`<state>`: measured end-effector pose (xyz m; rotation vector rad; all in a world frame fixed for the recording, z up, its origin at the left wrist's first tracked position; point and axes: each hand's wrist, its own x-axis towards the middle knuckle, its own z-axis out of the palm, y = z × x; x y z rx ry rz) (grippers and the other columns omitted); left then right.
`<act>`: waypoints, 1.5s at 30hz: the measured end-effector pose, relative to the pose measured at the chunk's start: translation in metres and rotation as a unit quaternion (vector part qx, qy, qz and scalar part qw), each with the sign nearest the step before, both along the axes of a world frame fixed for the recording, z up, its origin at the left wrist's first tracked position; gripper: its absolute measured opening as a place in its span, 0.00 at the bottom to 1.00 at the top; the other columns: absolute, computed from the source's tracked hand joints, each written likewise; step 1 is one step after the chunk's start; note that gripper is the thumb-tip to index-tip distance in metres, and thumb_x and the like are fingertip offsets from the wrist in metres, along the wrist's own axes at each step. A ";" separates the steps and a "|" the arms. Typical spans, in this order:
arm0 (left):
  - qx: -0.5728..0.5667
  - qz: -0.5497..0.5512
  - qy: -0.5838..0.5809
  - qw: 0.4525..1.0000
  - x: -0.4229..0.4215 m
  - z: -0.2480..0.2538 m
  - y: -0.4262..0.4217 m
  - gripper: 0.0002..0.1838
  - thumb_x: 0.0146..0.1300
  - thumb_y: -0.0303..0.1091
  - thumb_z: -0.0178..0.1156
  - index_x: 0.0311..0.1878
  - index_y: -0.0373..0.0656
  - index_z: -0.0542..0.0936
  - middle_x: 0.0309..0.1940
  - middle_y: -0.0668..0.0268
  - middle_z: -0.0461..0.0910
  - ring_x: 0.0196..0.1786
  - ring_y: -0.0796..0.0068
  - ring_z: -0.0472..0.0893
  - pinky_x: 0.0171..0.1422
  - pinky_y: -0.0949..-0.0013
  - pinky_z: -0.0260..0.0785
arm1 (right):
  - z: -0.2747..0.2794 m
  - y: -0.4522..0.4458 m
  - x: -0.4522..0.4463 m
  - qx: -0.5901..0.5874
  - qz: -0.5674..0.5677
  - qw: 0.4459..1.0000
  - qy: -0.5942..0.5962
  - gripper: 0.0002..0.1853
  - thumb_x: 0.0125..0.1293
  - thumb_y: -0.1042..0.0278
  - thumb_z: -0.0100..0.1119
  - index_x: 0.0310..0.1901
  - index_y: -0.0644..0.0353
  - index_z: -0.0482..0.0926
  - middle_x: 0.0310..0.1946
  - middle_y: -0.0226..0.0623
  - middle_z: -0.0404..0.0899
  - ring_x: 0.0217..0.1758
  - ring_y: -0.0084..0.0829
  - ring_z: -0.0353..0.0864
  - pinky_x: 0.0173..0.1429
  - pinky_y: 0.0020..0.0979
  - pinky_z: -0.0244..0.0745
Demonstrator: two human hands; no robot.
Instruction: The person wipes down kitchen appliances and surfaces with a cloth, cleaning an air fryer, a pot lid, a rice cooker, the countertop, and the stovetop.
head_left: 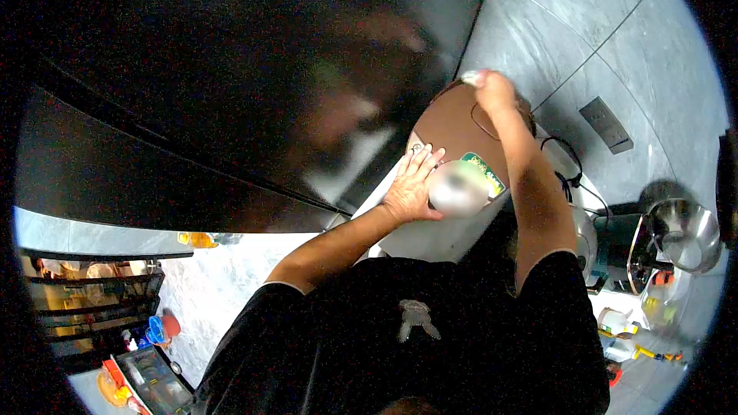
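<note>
A brown-topped appliance [453, 124], its kind unclear, stands on the white counter in front of me, with a green and yellow label [483, 170] near its front. My left hand [415, 184] lies flat on its near left edge, fingers spread, holding nothing. At the far edge of the brown top, my right hand [493, 92] is closed around a small white wad [472, 77], which looks like a cloth or tissue. Its fingers are partly hidden. A round blurred patch covers the appliance's front, beside my left hand.
A large glossy black panel [307, 69] rises close on the left. Grey tiled wall with a socket plate [606, 124] is at right, near black cables [569, 161]. A steel bowl [684, 234] and a dark appliance [619, 253] stand to the right. A blue container [157, 330] is at lower left.
</note>
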<state>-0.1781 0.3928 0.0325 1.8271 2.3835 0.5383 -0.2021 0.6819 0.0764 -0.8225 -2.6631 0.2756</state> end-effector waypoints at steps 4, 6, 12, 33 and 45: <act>0.035 -0.010 -0.021 0.999 -0.001 -0.002 -0.001 0.59 0.33 0.61 0.74 0.71 0.44 0.62 0.73 0.59 0.51 0.78 0.54 0.44 0.79 0.46 0.36 | -0.003 -0.050 0.016 0.083 0.170 0.982 -0.015 0.09 0.54 0.71 0.58 0.38 0.60 0.81 0.38 0.49 0.81 0.42 0.50 0.82 0.49 0.48 0.76; 0.019 -0.007 -0.015 1.000 -0.002 0.003 -0.001 0.59 0.34 0.61 0.74 0.71 0.45 0.61 0.73 0.59 0.51 0.78 0.54 0.44 0.79 0.46 0.36 | 0.002 -0.029 0.018 0.049 0.207 0.977 -0.028 0.07 0.57 0.74 0.54 0.38 0.60 0.79 0.42 0.49 0.80 0.48 0.50 0.78 0.53 0.45 0.73; 0.020 -0.001 -0.003 1.000 0.003 0.006 -0.005 0.58 0.34 0.61 0.74 0.71 0.47 0.62 0.73 0.59 0.52 0.78 0.54 0.44 0.79 0.47 0.36 | 0.002 -0.008 -0.001 0.082 0.019 0.996 -0.030 0.08 0.62 0.67 0.54 0.39 0.59 0.80 0.40 0.47 0.80 0.46 0.50 0.78 0.53 0.46 0.74; 0.053 0.008 0.016 0.998 0.004 0.001 -0.005 0.54 0.40 0.64 0.68 0.70 0.47 0.62 0.72 0.57 0.55 0.77 0.53 0.48 0.79 0.45 0.38 | -0.014 -0.050 0.015 0.179 0.158 0.970 -0.045 0.09 0.58 0.68 0.56 0.40 0.53 0.81 0.41 0.40 0.81 0.47 0.45 0.79 0.52 0.45 0.75; 0.041 0.003 0.006 0.999 0.005 -0.004 -0.003 0.56 0.36 0.62 0.71 0.69 0.46 0.64 0.72 0.56 0.53 0.77 0.51 0.47 0.79 0.46 0.39 | -0.005 -0.072 0.036 0.131 0.263 0.955 0.043 0.07 0.57 0.68 0.57 0.37 0.56 0.80 0.41 0.40 0.79 0.48 0.42 0.78 0.50 0.43 0.75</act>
